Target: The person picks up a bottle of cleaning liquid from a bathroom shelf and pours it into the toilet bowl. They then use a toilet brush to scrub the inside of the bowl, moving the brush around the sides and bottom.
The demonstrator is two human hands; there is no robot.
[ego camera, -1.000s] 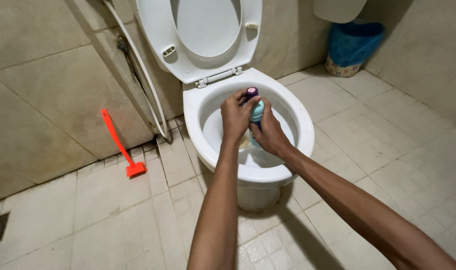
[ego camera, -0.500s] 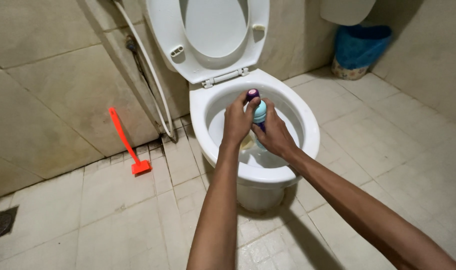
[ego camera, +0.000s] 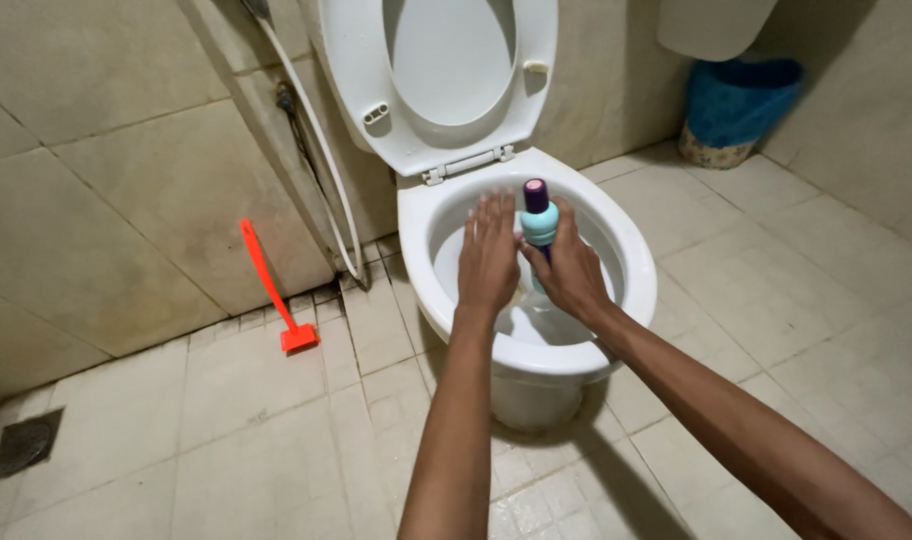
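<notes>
**Bottle held over the open bowl: mind the grip**

Your right hand (ego camera: 574, 272) is wrapped around a teal bottle (ego camera: 539, 224) with a dark purple cap, holding it upright over the open toilet bowl (ego camera: 631, 262). Your left hand (ego camera: 489, 258) hovers just beside the bottle with its fingers straight and together, palm down, gripping nothing. Whether it touches the bottle, you cannot tell from this angle.

Only one hand carries the bottle, so a wet or loose grip could drop it straight into the water below your hands. If the cap is loose and you squeeze, liquid may spurt onto your left hand or over the rim onto the tiles under your forearms.

Beyond your hands the seat and lid (ego camera: 446, 70) stand raised; leaning forward could knock them down onto your wrists. Well to your left, a red brush (ego camera: 272, 283) leans against the wall.
</notes>
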